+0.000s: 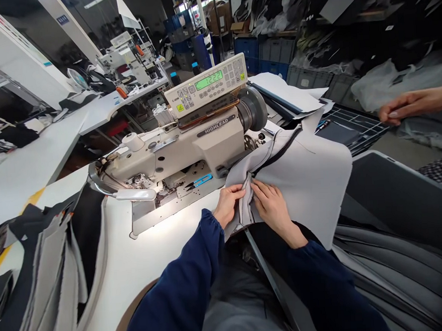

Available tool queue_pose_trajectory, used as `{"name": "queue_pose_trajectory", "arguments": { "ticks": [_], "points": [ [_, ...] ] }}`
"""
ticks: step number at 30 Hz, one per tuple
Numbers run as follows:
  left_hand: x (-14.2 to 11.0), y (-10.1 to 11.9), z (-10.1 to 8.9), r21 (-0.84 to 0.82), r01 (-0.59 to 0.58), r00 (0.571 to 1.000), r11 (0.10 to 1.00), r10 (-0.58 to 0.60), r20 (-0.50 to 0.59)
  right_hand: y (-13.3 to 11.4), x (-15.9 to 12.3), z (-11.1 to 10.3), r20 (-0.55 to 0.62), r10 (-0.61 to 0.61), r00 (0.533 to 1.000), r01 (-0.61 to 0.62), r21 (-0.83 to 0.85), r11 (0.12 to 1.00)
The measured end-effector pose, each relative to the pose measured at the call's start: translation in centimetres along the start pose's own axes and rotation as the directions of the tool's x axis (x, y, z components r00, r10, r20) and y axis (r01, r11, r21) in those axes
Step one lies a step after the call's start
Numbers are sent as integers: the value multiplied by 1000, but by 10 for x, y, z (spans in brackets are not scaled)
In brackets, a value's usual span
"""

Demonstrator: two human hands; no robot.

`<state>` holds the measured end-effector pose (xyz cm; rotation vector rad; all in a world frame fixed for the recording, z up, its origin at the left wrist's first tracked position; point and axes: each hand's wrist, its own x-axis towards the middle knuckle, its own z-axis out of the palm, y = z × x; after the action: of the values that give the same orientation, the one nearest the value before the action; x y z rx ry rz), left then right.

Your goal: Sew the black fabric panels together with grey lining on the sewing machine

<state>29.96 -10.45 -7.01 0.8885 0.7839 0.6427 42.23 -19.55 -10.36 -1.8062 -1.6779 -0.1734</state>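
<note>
A large light-grey padded fabric piece [311, 175] with dark seam edges lies over the right end of the table, beside the sewing machine [175, 148]. My left hand [228, 202] pinches the folded seam at its left edge between thumb and fingers. On the other side of that fold, my right hand [274, 204] grips the fabric, its fingers bent over the seam. The fingertips of both hands are close together there. Blue thread snips [200, 181] rest on the machine bed, left of the fabric.
Stacked dark and grey fabric pieces [58, 265] lie at the table's left. More grey pieces [392, 270] fill a dark bin at right. Another person's hand [401, 108] reaches in from the right edge. A wire rack [360, 122] stands behind the fabric.
</note>
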Motion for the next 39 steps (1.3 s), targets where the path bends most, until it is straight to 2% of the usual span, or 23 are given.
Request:
{"name": "queue_pose_trajectory", "arguments": {
  "ticks": [3, 6, 9, 12, 15, 19, 20, 22, 23, 24, 26, 27, 28, 29, 30, 32, 34, 36, 38, 39],
  "points": [
    [-3, 0, -2, 30, 0, 999, 1000, -2, 54, -3, 1, -1, -43, 69, 997, -64, 118, 991],
    [-11, 0, -2, 87, -67, 993, 994, 58, 102, -10, 5, -8, -49, 214, 976, -187, 328, 926],
    [-23, 1, 4, 216, -200, 976, 956, 174, 131, -16, 14, -21, 60, 311, 949, -308, 404, 862],
    [-36, 7, 12, 365, -325, 942, 872, 266, 203, -18, 25, -39, 206, 354, 912, -405, 335, 851],
    [-48, 13, 19, 412, -342, 919, 844, 209, 335, -17, 30, -56, 322, 369, 872, -461, 290, 839],
    [-61, 13, 15, 388, -247, 906, 888, 69, 418, -14, 19, -73, 501, 303, 810, -513, 358, 780],
    [-65, 11, 12, 408, -213, 905, 888, 21, 426, -13, 13, -76, 543, 273, 794, -508, 347, 788],
    [-74, 10, 4, 504, -158, 903, 849, -82, 422, -13, 0, -81, 589, 196, 784, -408, 251, 878],
    [-80, 12, 1, 569, -170, 908, 804, -97, 408, -14, -7, -83, 598, 158, 786, -325, 182, 928],
    [-86, 15, -1, 639, -221, 919, 737, -62, 389, -17, -14, -85, 604, 126, 787, -241, 112, 964],
    [-97, 24, 2, 764, -370, 926, 528, 142, 351, -29, -30, -90, 614, 96, 784, -118, -4, 993],
    [-101, 29, 6, 811, -419, 905, 409, 254, 340, -38, -39, -93, 616, 97, 782, -94, -36, 995],
    [-104, 33, 13, 844, -435, 884, 314, 326, 334, -50, -48, -97, 618, 90, 781, -66, -62, 996],
    [-106, 35, 21, 865, -428, 879, 261, 343, 331, -63, -57, -101, 628, 66, 776, -5, -98, 995],
    [-107, 36, 29, 874, -418, 889, 248, 307, 338, -77, -67, -106, 646, 26, 763, 83, -138, 987],
    [-106, 29, 44, 863, -417, 908, 285, 160, 386, -105, -86, -116, 702, -80, 708, 302, -197, 933],
    [-106, 16, 50, 829, -445, 887, 340, 41, 459, -126, -104, -127, 737, -167, 655, 464, -218, 859],
    [-112, 3, 48, 791, -488, 849, 368, -9, 528, -138, -118, -140, 714, -191, 674, 490, -238, 838],
    [-125, -5, 41, 756, -552, 809, 351, 8, 587, -144, -128, -153, 665, -187, 723, 471, -276, 838],
    [-133, -6, 39, 718, -609, 770, 338, 34, 637, -146, -131, -161, 629, -185, 755, 452, -295, 842]
  ]
}}
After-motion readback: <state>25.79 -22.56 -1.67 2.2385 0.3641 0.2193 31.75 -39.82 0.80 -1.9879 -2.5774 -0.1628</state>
